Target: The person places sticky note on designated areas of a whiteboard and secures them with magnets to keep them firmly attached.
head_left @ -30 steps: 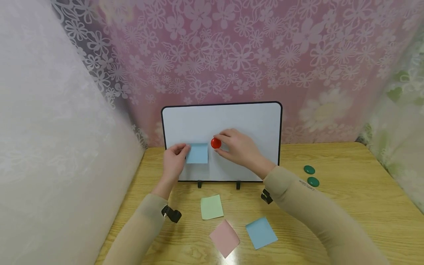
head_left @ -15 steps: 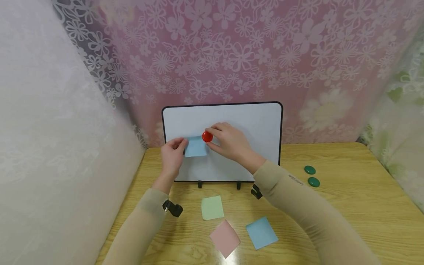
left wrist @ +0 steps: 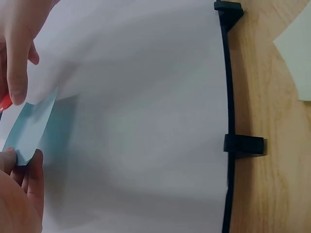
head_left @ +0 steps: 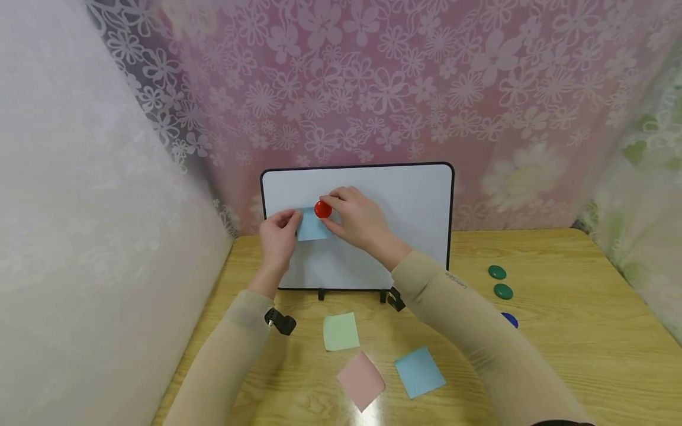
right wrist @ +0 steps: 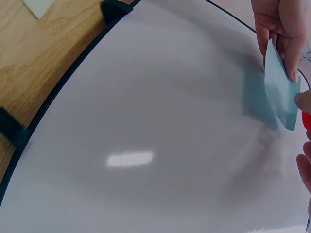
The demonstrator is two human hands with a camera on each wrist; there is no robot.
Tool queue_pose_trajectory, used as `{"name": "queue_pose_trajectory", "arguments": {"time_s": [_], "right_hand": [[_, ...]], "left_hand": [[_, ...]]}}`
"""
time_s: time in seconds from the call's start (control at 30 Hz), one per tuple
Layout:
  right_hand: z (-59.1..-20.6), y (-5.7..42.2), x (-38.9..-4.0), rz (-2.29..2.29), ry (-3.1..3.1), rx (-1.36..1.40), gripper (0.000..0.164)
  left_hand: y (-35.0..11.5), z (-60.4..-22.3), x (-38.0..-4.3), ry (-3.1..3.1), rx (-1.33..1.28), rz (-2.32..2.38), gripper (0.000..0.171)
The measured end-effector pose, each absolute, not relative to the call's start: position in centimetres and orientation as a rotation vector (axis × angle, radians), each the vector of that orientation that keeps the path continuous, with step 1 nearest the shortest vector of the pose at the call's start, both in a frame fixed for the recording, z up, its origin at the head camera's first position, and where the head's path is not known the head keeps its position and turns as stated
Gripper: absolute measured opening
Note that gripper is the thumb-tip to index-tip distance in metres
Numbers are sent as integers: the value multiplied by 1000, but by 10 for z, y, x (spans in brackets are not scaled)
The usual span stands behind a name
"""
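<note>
My left hand (head_left: 278, 239) pinches a blue sticky note (head_left: 311, 229) by its left edge, in front of the whiteboard (head_left: 373, 260). In the left wrist view the note (left wrist: 31, 127) stands off the board and throws a shadow on it. Between thumb and fingers my right hand (head_left: 357, 218) grips a round red magnet (head_left: 322, 209), which overlaps the note's top right part in the head view. At the right edge of the right wrist view, only part of the red magnet (right wrist: 306, 120) shows beside the note (right wrist: 282, 92).
On the wooden table (head_left: 575, 355) lie a green note (head_left: 341, 332), a pink note (head_left: 361, 381) and another blue note (head_left: 420, 372). Two green magnets (head_left: 497, 272) and a blue magnet (head_left: 510, 319) lie to the right. Small black feet (head_left: 321, 294) support the whiteboard.
Both hands have moved upward along the board, the left with the blue note. The right hand has also come left, bringing the red magnet from beside the note to over its upper right part.
</note>
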State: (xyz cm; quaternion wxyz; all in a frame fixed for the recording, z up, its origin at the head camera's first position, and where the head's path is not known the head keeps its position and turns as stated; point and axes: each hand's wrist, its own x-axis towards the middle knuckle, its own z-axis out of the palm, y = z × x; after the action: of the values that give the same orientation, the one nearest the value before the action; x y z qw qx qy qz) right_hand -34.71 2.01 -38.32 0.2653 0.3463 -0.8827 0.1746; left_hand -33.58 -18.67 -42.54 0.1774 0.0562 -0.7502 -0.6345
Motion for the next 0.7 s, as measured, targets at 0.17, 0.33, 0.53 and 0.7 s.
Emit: {"name": "queue_pose_trajectory", "arguments": {"time_s": [0.17,0.33,0.53,0.7], "right_hand": [[-385,11,-354,493,-2371,884,43],[-386,3,-361,513,-2348,838,43],[-386,-5,-368,468,-2362,827,42],[-379,-10,-370,431,-2397,811,43]], "left_hand": [[-186,-421,-345,-2099,158,-1776,31],[-188,-418,-355,-2093,149,-1759,34],[-193,-415,-359,-2080,154,-1751,35],[-195,-411,-356,-2080,149,-1732,34]]}}
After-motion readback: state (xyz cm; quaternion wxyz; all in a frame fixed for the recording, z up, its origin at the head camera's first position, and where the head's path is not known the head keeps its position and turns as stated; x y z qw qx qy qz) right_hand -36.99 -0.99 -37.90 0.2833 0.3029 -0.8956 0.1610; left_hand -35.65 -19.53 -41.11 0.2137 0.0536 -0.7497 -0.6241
